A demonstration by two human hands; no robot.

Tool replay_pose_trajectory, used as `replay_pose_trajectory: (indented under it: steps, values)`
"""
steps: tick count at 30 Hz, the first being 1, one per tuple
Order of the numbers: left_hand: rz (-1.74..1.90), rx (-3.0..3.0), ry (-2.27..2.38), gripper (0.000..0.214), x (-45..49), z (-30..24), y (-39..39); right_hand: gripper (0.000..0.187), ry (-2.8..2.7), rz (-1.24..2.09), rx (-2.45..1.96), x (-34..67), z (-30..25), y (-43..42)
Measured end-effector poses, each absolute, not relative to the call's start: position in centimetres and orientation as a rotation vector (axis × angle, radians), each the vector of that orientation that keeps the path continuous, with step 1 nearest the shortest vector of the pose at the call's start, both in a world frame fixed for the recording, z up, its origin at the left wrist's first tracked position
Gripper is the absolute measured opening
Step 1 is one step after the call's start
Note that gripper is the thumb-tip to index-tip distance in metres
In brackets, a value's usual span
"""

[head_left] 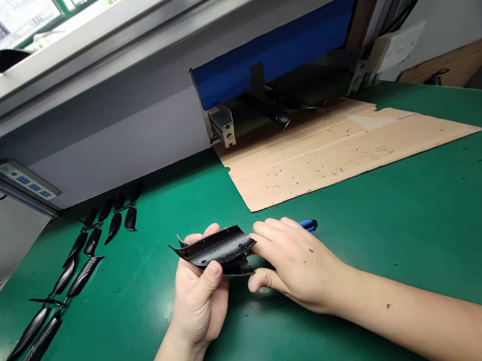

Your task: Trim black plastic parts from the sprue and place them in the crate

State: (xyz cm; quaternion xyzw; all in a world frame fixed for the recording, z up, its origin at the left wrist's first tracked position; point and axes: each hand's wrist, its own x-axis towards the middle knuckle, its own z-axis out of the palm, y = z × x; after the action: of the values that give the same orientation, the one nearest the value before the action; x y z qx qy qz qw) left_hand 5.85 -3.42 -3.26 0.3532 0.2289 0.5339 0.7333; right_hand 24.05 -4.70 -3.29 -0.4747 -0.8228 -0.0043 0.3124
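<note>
Left hand (200,300) grips black curved plastic part (216,251) above green bench (415,238), right hand (298,266) closed around blue-handled tool (308,225) at its edge; looks like trimming, so next pass likely needs steady blade contact.

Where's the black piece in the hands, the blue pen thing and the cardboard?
black plastic part (215,248): head view, middle of its curved top.
blue tool (308,225): head view, its visible blue end.
cardboard sheet (336,147): head view, bare middle.
</note>
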Motion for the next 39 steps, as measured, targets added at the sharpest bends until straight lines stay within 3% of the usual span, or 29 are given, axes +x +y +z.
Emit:
replay_pose_trajectory:
  steps: [16,22,26,33,39]
  values:
    - [1.209,0.944,0.446,0.029,6.0,-2.7,-3.7,0.064,-2.256,-0.168,-1.247,24.1,-3.9,-4.6]
    - [1.195,0.880,0.476,0.032,6.1,-2.8,-3.6,0.046,-2.258,0.689,-1.215,25.0,-3.0,-4.2]
    - [1.180,0.776,0.494,0.035,5.9,-3.0,-3.8,0.047,-2.032,0.912,-1.146,25.4,-2.7,-4.1]
    - [1.163,0.723,0.476,0.034,5.5,-3.4,-3.5,0.041,-1.943,0.480,-0.922,25.0,-2.8,-4.5]
    - [1.135,0.663,0.455,0.036,6.1,-3.5,-3.7,0.016,-2.130,0.048,-0.737,24.6,-3.1,-4.8]
